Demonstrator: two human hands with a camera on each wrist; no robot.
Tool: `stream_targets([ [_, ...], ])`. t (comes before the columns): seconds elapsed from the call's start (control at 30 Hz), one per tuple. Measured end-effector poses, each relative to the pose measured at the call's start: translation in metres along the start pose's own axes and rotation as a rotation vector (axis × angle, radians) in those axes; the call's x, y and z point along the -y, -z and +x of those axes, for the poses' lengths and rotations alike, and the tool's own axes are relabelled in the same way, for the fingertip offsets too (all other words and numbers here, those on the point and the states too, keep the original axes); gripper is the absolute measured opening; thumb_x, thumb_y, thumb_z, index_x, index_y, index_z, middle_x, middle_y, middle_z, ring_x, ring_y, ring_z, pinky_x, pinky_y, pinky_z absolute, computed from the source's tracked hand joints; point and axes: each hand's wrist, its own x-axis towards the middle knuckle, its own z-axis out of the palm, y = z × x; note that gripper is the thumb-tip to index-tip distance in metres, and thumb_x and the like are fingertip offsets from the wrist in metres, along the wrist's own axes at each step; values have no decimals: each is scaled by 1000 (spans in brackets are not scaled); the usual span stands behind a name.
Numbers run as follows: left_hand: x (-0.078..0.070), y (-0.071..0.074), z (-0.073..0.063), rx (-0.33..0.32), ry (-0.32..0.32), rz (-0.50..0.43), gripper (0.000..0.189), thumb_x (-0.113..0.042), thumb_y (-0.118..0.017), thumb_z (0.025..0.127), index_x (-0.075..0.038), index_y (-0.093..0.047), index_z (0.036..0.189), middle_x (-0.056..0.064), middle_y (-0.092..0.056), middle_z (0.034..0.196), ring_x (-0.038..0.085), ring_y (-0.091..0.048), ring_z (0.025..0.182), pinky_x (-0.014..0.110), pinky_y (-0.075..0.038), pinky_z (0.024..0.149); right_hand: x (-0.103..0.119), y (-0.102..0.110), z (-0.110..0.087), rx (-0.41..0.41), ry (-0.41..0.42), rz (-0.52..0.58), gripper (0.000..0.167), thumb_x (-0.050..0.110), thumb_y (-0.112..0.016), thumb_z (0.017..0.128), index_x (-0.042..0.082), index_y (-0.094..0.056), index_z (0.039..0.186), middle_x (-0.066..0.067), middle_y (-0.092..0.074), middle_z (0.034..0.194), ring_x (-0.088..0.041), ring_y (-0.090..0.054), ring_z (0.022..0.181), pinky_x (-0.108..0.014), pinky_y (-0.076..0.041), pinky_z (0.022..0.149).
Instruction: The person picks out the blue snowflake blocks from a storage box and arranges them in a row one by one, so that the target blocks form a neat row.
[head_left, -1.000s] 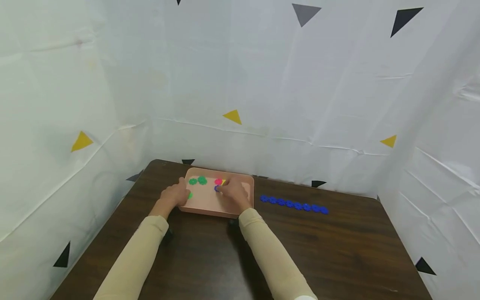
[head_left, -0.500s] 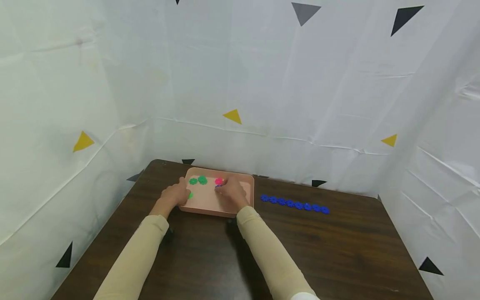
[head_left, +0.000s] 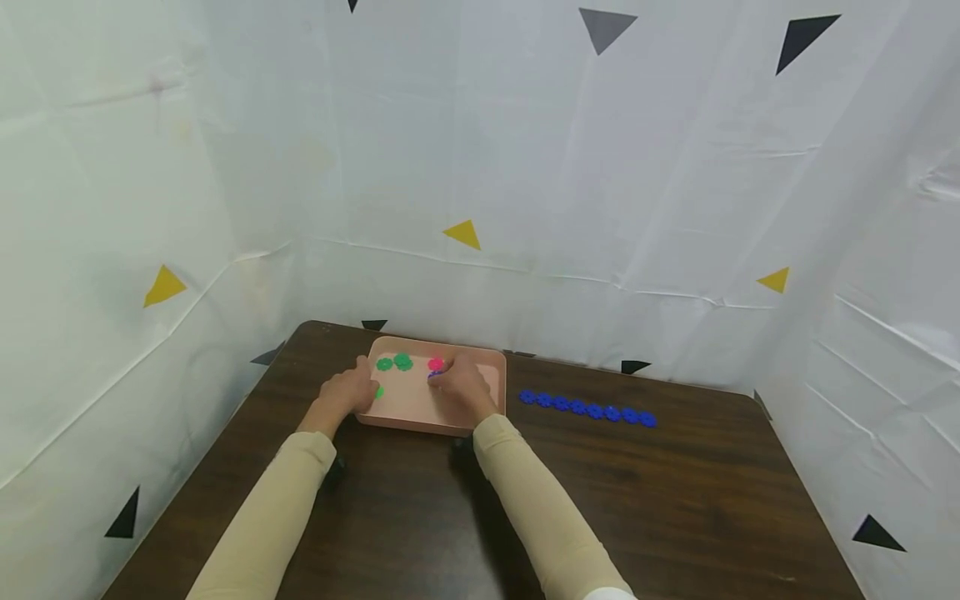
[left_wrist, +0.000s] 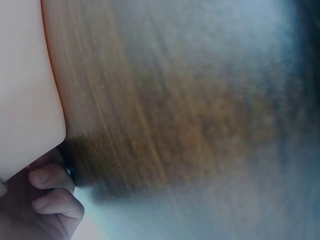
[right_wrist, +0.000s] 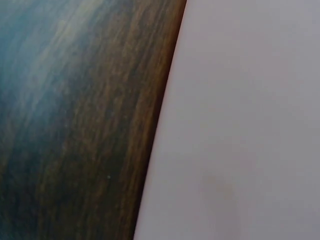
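A shallow pink tray (head_left: pixel 412 410) stands on the dark wooden table. My left hand (head_left: pixel 347 392) grips its left side, and in the left wrist view curled fingers (left_wrist: pixel 52 176) show at the tray's corner. Over the tray's right half, my right hand (head_left: pixel 463 383) pinches a small blue flower-shaped piece (head_left: pixel 433 375), mostly hidden by the fingers. Just behind that lies a pink piece (head_left: pixel 436 364). Green flower-shaped pieces (head_left: pixel 403 362) sit toward the back left of the tray, and a light green piece (head_left: pixel 379 392) lies beside my left hand.
A row of several blue flower-shaped pieces (head_left: pixel 577 407) lies on the table (head_left: pixel 675 492), right of the tray. White sheeting with coloured triangles (head_left: pixel 463 234) hangs behind the table and along both sides.
My right hand has shifted slightly toward the back of the tray with the blue piece. A yellow piece beside the pink one is now hidden behind that hand. The left hand stays put.
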Motion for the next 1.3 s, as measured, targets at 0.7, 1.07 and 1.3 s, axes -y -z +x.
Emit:
stream_targets([
  [0.7, 3, -3, 8, 19, -1, 2, 69, -26, -42, 109, 9, -14, 162, 30, -65, 121, 41, -60, 98, 62, -49, 100, -6, 4, -6, 29, 57, 61, 13, 22, -70, 102, 10, -66, 105, -6, -65, 104, -24, -59, 93, -38, -51, 80],
  [1.07, 3, -2, 12, 26, 19, 2, 68, -27, -42, 110, 7, -15, 162, 31, -63, 127, 43, -60, 103, 63, -48, 103, -8, 17, -10, 21, 144, 95, 12, 16, -69, 103, 6, -69, 109, -9, -70, 105, -20, -60, 86, -31, -51, 72],
  [1.3, 2, -3, 12, 40, 24, 1, 71, -27, -42, 110, 8, -12, 164, 31, -64, 126, 41, -59, 99, 62, -48, 102, -9, 27, -16, -11, 157, 4, 12, 22, -70, 102, 11, -69, 107, -6, -67, 101, -18, -56, 80, -29, -49, 65],
])
